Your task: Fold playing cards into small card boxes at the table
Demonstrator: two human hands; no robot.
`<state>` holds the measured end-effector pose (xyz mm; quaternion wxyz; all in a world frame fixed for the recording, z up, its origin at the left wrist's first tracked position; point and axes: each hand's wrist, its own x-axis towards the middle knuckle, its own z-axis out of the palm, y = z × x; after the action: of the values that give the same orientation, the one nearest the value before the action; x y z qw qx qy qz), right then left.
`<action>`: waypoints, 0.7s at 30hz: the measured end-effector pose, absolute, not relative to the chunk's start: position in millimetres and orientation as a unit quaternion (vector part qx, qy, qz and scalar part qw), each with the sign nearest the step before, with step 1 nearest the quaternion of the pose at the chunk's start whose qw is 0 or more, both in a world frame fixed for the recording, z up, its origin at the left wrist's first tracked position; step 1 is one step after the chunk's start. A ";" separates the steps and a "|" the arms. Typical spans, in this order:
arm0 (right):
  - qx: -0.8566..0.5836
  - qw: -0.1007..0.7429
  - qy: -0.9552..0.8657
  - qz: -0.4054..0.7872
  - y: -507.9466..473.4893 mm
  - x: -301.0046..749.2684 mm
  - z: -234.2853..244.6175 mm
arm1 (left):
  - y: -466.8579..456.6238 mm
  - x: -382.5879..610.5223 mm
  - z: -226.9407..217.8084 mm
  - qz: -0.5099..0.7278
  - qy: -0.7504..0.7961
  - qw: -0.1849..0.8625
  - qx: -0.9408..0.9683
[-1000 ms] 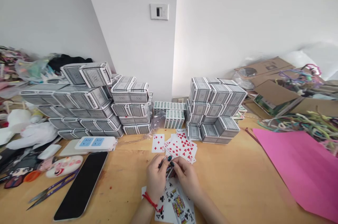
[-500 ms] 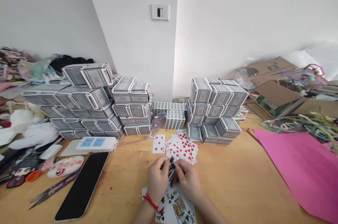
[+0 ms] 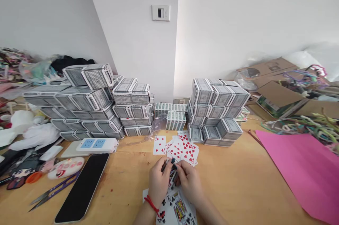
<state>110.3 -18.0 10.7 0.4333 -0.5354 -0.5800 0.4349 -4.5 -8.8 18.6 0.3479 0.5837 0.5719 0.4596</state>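
Note:
My left hand (image 3: 158, 184), with a red string at the wrist, and my right hand (image 3: 190, 182) meet at the table's near edge, both closed on a small stack of playing cards (image 3: 173, 175) held between them. Under my hands lie black-suit cards (image 3: 180, 209), a king of clubs among them. Just beyond my fingers a fan of red-suit cards (image 3: 182, 149) lies face up on the wooden table (image 3: 127, 172).
Stacks of boxed card decks stand at the back left (image 3: 90, 101) and back right (image 3: 217, 112). A black phone (image 3: 82, 186), scissors (image 3: 50, 193) and a power strip (image 3: 96, 144) lie at the left. Pink paper (image 3: 302, 172) and cardboard boxes (image 3: 278, 90) fill the right.
My hands have kept working the held cards in place, fingers shifting slightly. The view has drifted a little; nothing else moved.

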 end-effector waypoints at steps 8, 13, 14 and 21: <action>-0.501 0.424 -0.581 0.481 -18.2 112.4 14.5 | -9.1 -6.9 18.6 0.461 0.589 0.330 0.576; -0.501 0.458 -0.544 0.494 -16.6 112.3 14.8 | -7.8 -6.3 21.6 0.474 0.578 0.377 0.547; -0.499 0.468 -0.532 0.499 -15.8 112.3 14.3 | -6.9 -6.4 21.8 0.487 0.568 0.394 0.534; -0.510 0.537 -0.462 0.488 -9.5 116.5 9.0 | 2.2 -10.0 16.1 0.529 0.542 0.488 0.434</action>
<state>116.5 -9.5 9.0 0.5368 -0.5102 -0.4615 0.4884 -10.0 2.2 16.1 0.4884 0.4338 0.5418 0.5288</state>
